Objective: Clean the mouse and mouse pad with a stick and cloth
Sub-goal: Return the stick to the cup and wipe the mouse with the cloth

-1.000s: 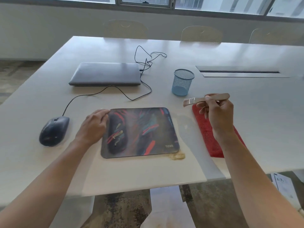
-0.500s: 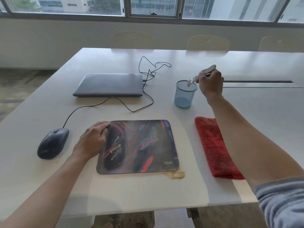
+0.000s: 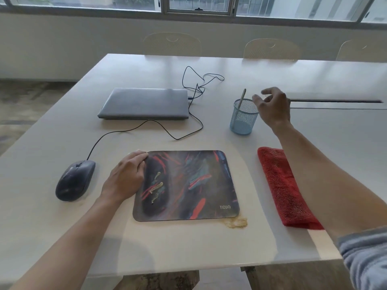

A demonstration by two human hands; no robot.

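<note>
Beside the blue cup, the right hand hangs loose and holds nothing; the stick stands in that cup. Nearest that hand lies the red cloth, long end pointing away. Left hand rests flat on the mouse pad, between it and the mouse.

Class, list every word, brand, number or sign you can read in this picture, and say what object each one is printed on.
"TIZUM": pale letters in the near right corner of the mouse pad.
Laptop: lid closed, no logo or lettering legible.
Mouse: no readable marking.
Mesh cup and red cloth: no text visible.
Nothing else in view carries readable text.
</note>
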